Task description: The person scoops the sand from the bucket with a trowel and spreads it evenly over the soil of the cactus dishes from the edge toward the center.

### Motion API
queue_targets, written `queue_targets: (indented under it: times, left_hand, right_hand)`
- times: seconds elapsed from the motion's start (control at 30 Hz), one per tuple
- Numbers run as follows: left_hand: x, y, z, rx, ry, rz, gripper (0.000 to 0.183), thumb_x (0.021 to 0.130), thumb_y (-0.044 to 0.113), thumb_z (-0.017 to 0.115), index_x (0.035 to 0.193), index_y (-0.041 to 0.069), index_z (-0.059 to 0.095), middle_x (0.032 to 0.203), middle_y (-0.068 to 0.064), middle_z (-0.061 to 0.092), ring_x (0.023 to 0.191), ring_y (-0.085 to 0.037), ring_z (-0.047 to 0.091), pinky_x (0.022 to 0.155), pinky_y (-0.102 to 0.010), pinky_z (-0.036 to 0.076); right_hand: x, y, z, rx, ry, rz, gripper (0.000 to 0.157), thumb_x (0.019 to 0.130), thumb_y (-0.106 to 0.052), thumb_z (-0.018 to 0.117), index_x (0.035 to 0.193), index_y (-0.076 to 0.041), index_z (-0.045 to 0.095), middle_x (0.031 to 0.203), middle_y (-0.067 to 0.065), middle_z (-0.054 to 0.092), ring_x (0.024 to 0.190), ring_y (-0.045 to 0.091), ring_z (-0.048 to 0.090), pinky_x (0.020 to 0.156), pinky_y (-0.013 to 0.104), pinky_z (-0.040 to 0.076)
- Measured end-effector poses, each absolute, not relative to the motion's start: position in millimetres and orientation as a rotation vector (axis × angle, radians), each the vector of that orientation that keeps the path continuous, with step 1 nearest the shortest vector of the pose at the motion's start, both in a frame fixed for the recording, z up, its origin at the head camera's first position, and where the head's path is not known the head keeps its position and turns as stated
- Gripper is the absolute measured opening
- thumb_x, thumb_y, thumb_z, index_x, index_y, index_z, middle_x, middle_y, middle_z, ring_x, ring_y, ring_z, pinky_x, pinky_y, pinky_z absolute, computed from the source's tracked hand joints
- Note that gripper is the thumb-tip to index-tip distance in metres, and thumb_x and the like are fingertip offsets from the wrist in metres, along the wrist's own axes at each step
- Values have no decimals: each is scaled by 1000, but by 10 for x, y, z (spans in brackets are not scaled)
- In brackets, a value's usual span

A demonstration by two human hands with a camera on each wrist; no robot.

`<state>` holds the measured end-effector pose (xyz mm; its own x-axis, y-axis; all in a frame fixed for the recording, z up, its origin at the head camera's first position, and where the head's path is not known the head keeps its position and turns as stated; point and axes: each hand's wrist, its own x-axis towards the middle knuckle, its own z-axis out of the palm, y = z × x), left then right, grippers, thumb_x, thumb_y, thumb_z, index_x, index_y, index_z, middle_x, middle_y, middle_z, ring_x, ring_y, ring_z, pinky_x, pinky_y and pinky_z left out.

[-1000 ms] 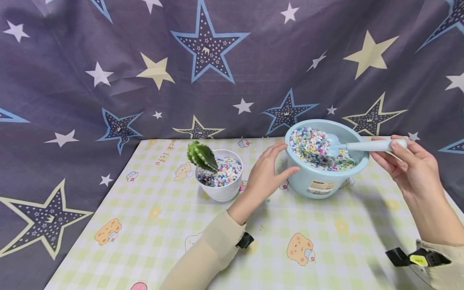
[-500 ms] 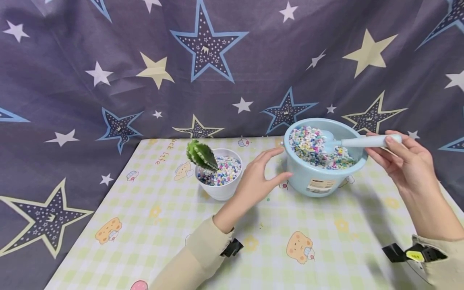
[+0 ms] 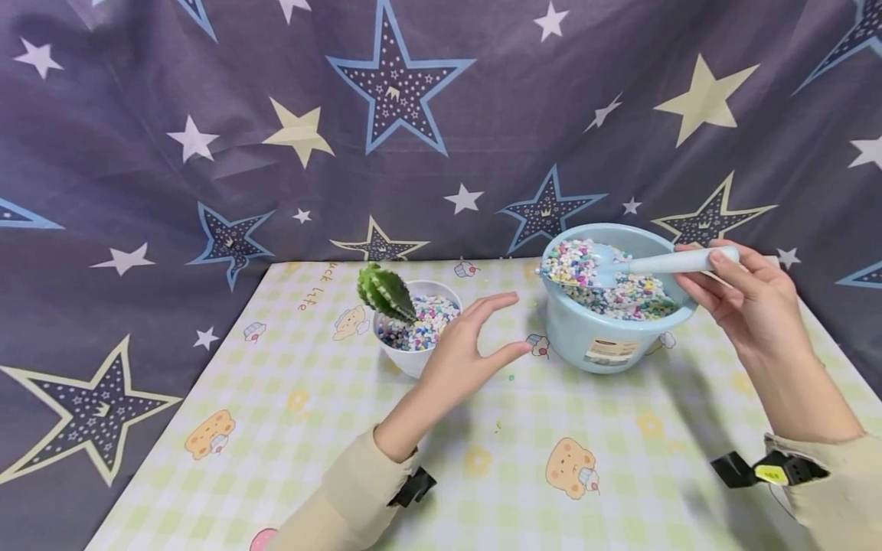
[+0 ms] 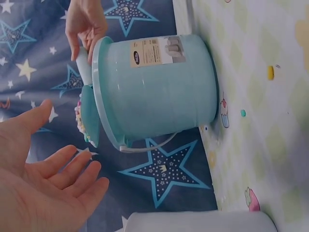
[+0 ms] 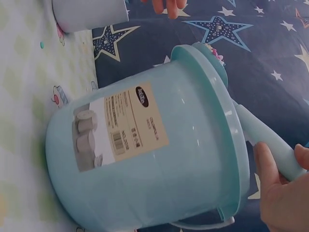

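My right hand [image 3: 758, 310] grips the handle of a light blue toy shovel [image 3: 664, 263]. The shovel's scoop, heaped with small multicoloured pebbles [image 3: 570, 262], is over the left part of a light blue bucket [image 3: 568, 340]. In the left wrist view the loaded scoop [image 4: 90, 116] shows just above the bucket's rim. More pebbles lie inside the bucket. Between bucket and pot, my left hand [image 3: 460, 348] is held with fingers and thumb apart, touching neither the bucket nor the shovel. It partly covers the white pot [image 3: 403, 360], which holds pebbles and a green cactus [image 3: 386, 294].
A checked tablecloth [image 3: 496, 467] with cartoon prints covers the table. A few stray pebbles [image 4: 243, 113] lie on it near the bucket. A dark star-patterned curtain [image 3: 455, 168] hangs right behind the table. The bucket's wire handle [image 4: 149, 149] hangs down at its side.
The right hand and loaded shovel have shifted left, bringing the scoop to the bucket's left rim. The left hand has come away from the bucket and moved left toward the pot.
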<state>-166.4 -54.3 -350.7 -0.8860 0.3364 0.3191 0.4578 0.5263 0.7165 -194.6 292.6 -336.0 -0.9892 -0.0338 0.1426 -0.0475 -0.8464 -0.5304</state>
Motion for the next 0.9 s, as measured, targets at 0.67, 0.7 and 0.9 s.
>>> queue_targets:
  times: [0.67,0.7,0.9]
  left_hand:
    - [-1433,-973,-3582,-695,-2583,-1263,58,86,31,79,138,18,58,144,3,58,132,-18,56,116,-42,43]
    - [-1423,-999,-3588,-687,-2584,-1268,57,85,30,79,137,19,59,144,4,59,133,-17,55,116,-41,42]
    - [-1348,-1180,-3606,-623,-2617,-1288,55,86,30,79,137,21,60,141,5,60,136,-17,53,116,-44,43]
  right_hand:
    - [-2042,2589,-3239,208,-975,3008,17,98,11,48,104,8,63,101,30,73,91,39,74,77,46,61]
    - [-2046,2576,-3236,211,-980,3007,16,98,11,48,104,7,63,101,30,73,92,39,74,78,46,61]
    - [-2063,2517,-3224,255,-994,3008,16,98,10,48,105,7,63,103,30,73,93,38,74,80,45,61]
